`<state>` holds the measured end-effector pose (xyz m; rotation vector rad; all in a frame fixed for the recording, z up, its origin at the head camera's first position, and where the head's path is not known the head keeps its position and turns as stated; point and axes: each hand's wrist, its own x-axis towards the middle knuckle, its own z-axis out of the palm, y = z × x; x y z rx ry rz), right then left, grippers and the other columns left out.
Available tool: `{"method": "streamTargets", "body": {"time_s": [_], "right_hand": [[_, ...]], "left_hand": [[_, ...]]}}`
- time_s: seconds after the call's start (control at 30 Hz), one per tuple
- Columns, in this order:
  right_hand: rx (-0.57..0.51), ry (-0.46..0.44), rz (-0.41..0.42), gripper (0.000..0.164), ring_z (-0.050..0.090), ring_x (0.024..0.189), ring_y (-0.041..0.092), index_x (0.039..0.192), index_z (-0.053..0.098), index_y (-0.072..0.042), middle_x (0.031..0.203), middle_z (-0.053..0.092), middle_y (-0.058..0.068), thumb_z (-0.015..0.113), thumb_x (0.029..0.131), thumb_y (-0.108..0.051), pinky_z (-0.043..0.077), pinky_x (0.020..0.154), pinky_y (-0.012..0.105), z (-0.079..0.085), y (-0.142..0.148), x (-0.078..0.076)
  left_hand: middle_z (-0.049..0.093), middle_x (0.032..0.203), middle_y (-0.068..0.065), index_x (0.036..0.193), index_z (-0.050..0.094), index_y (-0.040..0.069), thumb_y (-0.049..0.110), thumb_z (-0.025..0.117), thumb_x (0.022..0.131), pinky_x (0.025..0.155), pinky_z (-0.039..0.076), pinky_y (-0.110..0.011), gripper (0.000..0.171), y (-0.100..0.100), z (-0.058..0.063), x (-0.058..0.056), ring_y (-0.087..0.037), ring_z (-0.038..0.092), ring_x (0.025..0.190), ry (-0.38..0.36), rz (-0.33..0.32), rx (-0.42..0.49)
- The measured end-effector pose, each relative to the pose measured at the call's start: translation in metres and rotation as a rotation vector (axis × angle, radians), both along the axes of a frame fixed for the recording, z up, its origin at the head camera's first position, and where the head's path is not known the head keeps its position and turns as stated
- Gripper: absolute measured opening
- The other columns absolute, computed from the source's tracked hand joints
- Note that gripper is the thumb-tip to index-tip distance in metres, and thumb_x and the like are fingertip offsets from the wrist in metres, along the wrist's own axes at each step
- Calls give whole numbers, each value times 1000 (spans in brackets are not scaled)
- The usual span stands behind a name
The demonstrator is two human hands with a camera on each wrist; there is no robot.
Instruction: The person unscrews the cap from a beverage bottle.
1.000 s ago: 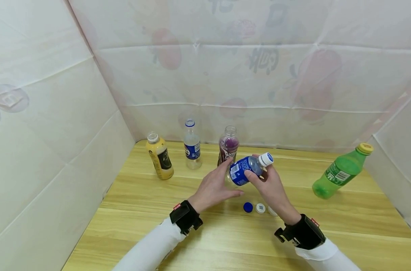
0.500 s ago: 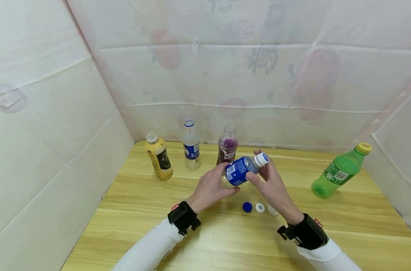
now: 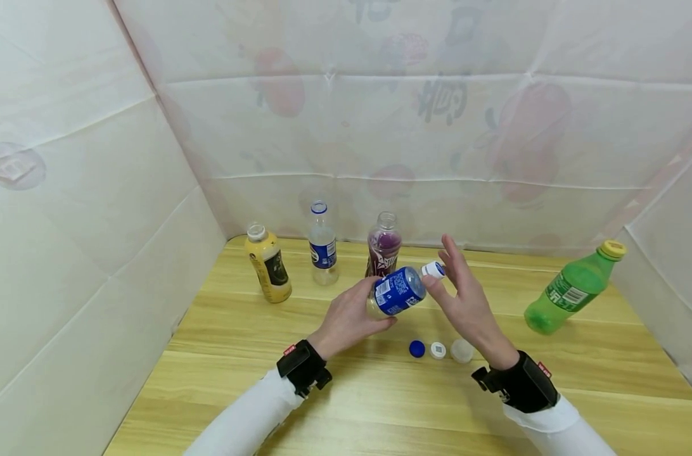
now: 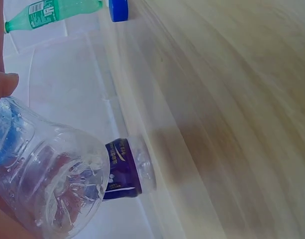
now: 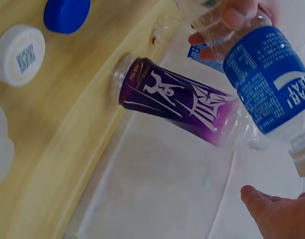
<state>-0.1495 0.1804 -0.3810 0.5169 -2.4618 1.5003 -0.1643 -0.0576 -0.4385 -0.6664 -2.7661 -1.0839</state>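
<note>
My left hand (image 3: 348, 320) grips the lower part of a clear plastic bottle (image 3: 396, 291) with a blue label, tilted above the table. Its white cap (image 3: 433, 270) points right; the right wrist view shows this cap (image 5: 302, 155) at the bottle's neck end. My right hand (image 3: 468, 307) is raised beside the cap with fingers extended and spread. In the right wrist view a digit of that hand (image 5: 281, 214) stands apart from the cap. Behind the held bottle, an uncapped purple-labelled bottle (image 3: 384, 244) stands upright.
An uncapped yellow bottle (image 3: 269, 266) and an uncapped clear bottle (image 3: 323, 247) stand left at the back. A green bottle (image 3: 574, 288) with yellow cap stands right. Near the hands lie a blue cap (image 3: 417, 348), a white cap (image 3: 438, 350) and a translucent cap (image 3: 462, 350).
My right hand has let go of the bottle and its fingers have spread. The left hand has closed round the bottle's lower part and shifted slightly left, and the bottle's tilt has changed.
</note>
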Motion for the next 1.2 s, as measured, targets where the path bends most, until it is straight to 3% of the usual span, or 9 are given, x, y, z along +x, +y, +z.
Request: {"method": "streamTargets", "body": {"time_s": [0.27,0.37,0.43,0.57,0.83,1.03,1.2], "right_hand": [[68,58,-14,48,58,132,34,154,48,-8,148,57,14,52,110,-27,50,105,50,-1,1,0],[110,101,-60,39,68,110,28,142,61,-6,128,70,13,54,109,-26,59,90,38,-2,0,0],[142,141,-100,33,69,96,22,134,67,-6,115,74,11,56,108,-25,57,80,28,-3,0,-1],[199,219,-154,26,70,82,19,122,73,-5,100,76,8,62,105,-21,55,72,22,-3,-1,-2],[256,278,-199,24,63,71,14,112,75,-4,87,72,3,67,102,-24,52,63,26,0,0,-3],[253,321,-183,19,55,63,11,105,75,-3,76,67,0,71,99,-21,47,56,25,0,0,-3],[245,322,-133,15,50,62,12,105,72,-3,75,61,-2,69,101,-17,42,55,25,1,0,-3]], "left_hand": [[64,138,-10,147,48,9,37,90,81,99,54,-44,83,-5,-1,-1,-25,64,122,3,-10,3],[64,138,-10,147,49,8,36,90,81,99,54,-44,83,-5,-3,-1,-25,64,122,2,-14,0],[64,137,-10,147,49,8,36,90,81,99,54,-44,82,-6,-4,-1,-25,64,121,1,-15,-5],[64,137,-10,146,50,8,35,90,81,98,55,-44,82,-6,-4,-1,-25,65,120,7,-23,-14],[65,136,-10,146,50,9,34,90,80,97,55,-44,81,-6,-4,1,-25,66,118,35,-27,-14],[66,134,-9,145,51,9,34,89,81,96,56,-44,79,-5,-3,2,-25,66,117,27,-31,-25],[65,135,-10,147,49,11,35,87,81,95,56,-47,81,-6,-2,3,-27,66,118,-31,-46,-23]]}}
